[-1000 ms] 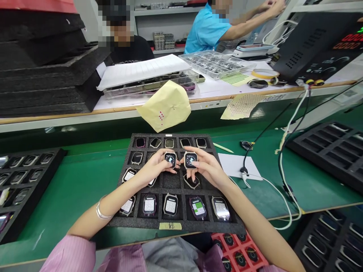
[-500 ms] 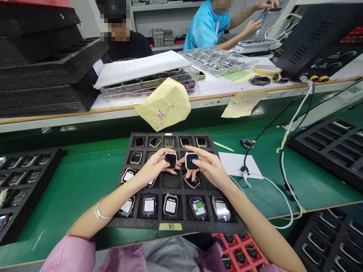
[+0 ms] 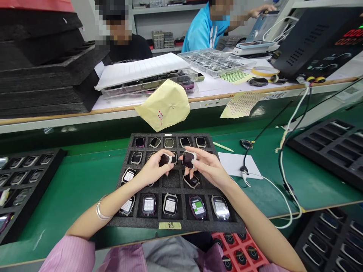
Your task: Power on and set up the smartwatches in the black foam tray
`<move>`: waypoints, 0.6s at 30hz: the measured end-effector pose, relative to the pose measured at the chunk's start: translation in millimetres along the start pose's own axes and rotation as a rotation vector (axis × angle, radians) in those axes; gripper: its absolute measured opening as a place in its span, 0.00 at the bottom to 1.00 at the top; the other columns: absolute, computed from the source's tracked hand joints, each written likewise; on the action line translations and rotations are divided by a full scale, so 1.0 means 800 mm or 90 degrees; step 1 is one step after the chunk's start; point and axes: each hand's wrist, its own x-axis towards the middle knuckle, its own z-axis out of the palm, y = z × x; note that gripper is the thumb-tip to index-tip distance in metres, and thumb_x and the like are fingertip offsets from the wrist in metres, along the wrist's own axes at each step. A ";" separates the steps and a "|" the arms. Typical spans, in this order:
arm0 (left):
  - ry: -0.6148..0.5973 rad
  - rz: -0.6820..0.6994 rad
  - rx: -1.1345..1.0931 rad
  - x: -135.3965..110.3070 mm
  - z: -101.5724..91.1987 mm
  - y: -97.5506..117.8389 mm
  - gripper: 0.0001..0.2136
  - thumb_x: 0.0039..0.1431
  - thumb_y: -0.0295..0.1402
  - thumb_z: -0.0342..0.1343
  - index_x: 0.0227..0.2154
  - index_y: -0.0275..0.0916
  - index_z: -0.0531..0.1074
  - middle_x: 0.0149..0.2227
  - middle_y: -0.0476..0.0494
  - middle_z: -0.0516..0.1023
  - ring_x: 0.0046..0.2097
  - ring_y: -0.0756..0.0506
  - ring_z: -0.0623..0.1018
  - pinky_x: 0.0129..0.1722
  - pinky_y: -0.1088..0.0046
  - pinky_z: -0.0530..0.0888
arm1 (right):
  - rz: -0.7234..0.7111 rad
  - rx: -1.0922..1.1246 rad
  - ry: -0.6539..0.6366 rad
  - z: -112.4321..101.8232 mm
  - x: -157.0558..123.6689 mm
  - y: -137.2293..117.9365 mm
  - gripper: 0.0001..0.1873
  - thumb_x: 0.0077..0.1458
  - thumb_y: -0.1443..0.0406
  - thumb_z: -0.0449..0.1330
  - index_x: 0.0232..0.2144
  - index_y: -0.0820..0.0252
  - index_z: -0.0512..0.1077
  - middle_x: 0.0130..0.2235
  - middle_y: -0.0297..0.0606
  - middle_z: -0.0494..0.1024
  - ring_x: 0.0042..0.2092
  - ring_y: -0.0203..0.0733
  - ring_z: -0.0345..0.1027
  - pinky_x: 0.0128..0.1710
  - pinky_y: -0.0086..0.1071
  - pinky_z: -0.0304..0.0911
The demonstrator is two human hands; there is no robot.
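My left hand (image 3: 159, 165) grips a smartwatch (image 3: 165, 159) with a dark screen, held tilted above the foam tray (image 3: 176, 222). Just right of it, my right hand (image 3: 202, 161) is closed on a second smartwatch (image 3: 188, 159), pale-framed and also dark. Both watches are raised over the middle of the black tray, whose pockets hold several more. In the front row the watches (image 3: 170, 204) have lit screens; the back row's (image 3: 169, 142) are dark. Below my right fingers a dark watch (image 3: 191, 180) lies slanted in its pocket. My left forearm partly hides the left pockets.
More foam trays lie at left (image 3: 30, 181) and right (image 3: 330, 145). A red tray (image 3: 241, 253) sits below the bench edge. Cables (image 3: 280, 166) hang at right near a white card (image 3: 239, 165). Two people sit beyond the shelf, one in a blue shirt (image 3: 195, 34).
Both held watches have tilted: the left one has turned away, and the right one has shifted slightly left. Behind, the person in blue has lowered one hand out of sight.
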 end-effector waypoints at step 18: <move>-0.011 0.029 0.045 -0.002 0.000 -0.001 0.14 0.50 0.24 0.54 0.41 0.38 0.67 0.25 0.56 0.67 0.23 0.53 0.68 0.28 0.76 0.67 | 0.016 0.016 0.023 0.000 -0.002 0.001 0.23 0.52 0.64 0.67 0.51 0.59 0.73 0.43 0.45 0.79 0.26 0.39 0.73 0.25 0.33 0.71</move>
